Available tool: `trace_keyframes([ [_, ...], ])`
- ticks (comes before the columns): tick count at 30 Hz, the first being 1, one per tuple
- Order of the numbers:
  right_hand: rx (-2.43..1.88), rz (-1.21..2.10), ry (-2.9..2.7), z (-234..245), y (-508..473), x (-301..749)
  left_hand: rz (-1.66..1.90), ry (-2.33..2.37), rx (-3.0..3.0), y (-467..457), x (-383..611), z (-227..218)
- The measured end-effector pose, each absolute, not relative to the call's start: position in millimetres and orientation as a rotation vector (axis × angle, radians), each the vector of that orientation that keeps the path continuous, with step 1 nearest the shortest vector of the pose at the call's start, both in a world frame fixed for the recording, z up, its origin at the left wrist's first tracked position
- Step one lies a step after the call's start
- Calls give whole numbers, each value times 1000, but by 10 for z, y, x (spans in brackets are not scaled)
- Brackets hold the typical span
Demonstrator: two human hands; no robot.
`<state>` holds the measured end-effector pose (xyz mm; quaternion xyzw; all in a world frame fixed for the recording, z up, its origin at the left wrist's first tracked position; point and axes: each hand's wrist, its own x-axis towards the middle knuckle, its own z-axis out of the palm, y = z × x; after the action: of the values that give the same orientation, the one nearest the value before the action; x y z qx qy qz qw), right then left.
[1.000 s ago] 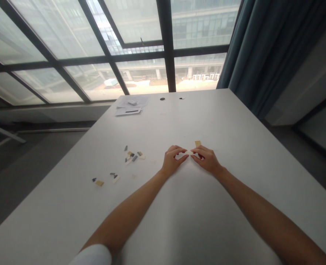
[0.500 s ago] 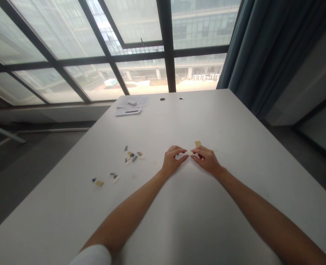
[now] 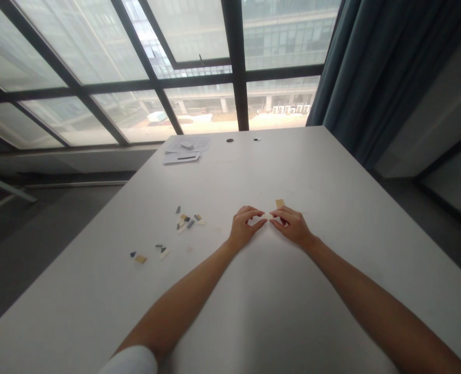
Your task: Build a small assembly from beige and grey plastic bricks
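Observation:
Between my fingertips is a small white piece, too pale against the table to make out its kind. My left hand pinches its left side with thumb and forefinger. From the right, my right hand pinches the other side. Just beyond the right hand's knuckles lies a small tan, striped piece, partly hidden by that hand. Off to the left, a loose cluster of small grey, tan, white and dark pieces is scattered on the white table.
Nearer on the left lie a tan piece, a dark piece and a grey and white group. Papers rest at the table's far left corner. Two round holes mark the far edge, before the windows. A blue curtain hangs right.

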<state>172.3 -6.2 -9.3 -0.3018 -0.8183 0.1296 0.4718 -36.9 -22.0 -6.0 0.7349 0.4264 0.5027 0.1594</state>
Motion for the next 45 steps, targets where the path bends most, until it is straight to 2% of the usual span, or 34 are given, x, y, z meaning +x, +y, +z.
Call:
trace_keyframes([
  [45,-740,316,-2000,-86,-61,1717,1424,1224,2088,-223,-380,-70],
])
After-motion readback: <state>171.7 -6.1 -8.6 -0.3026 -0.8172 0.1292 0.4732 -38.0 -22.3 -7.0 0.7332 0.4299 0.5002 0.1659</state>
